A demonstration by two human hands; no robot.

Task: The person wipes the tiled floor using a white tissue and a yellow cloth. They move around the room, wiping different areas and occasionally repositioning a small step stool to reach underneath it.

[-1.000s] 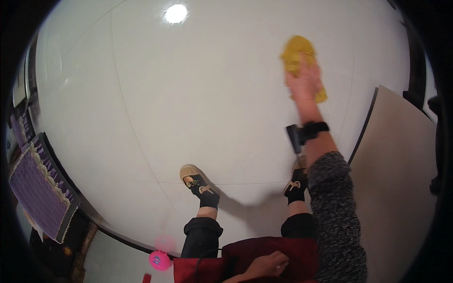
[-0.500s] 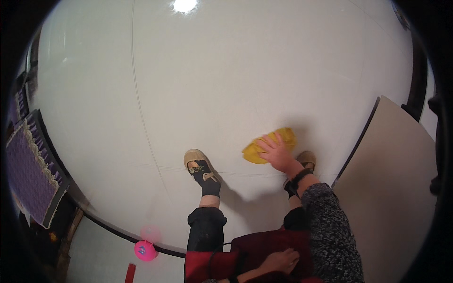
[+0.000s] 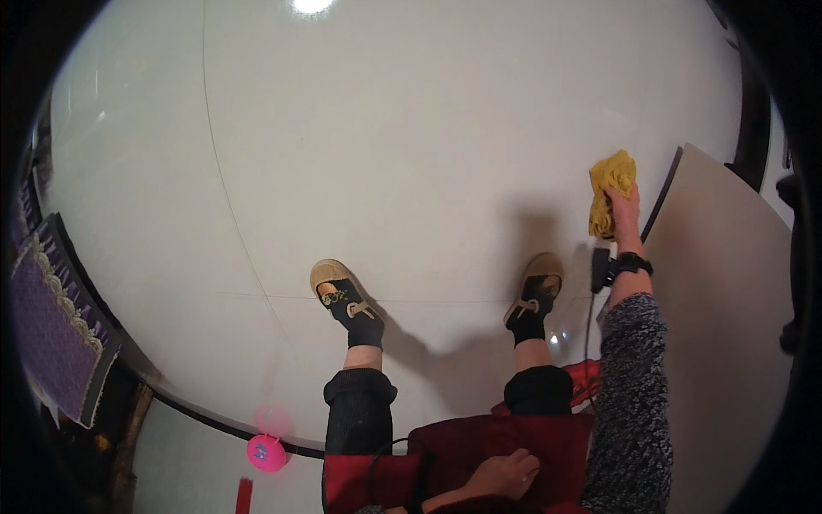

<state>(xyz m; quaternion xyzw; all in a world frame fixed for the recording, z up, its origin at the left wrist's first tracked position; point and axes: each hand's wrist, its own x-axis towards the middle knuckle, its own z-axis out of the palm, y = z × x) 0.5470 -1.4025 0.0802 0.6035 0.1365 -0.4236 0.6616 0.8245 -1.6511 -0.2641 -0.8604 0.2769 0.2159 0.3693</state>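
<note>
My right hand [image 3: 625, 208] grips a crumpled yellow cloth [image 3: 614, 176] out to the right, its fingers closed on it. A black strap with a dark box-shaped piece [image 3: 604, 270] is on that wrist, and a thin cord hangs from it. My left hand [image 3: 509, 474] lies across my waist against the dark red garment [image 3: 479, 433]. Its fingers are curled, and whatever may be inside them is hidden. Between the cloth and my feet stretches the shiny pale floor [image 3: 385, 154].
My two tan-and-black shoes [image 3: 347, 295] stand apart. A beige panel [image 3: 728, 325] fills the right side. A purple quilted cover with lace trim [image 3: 56, 325] is at the left. Behind my left leg are a round pink object [image 3: 266, 454] and a red strip [image 3: 244, 495].
My right hand has swung right and farther from me with the yellow cloth, which went from spread under the palm to bunched in the fingers. The left hand stays at my waist.
</note>
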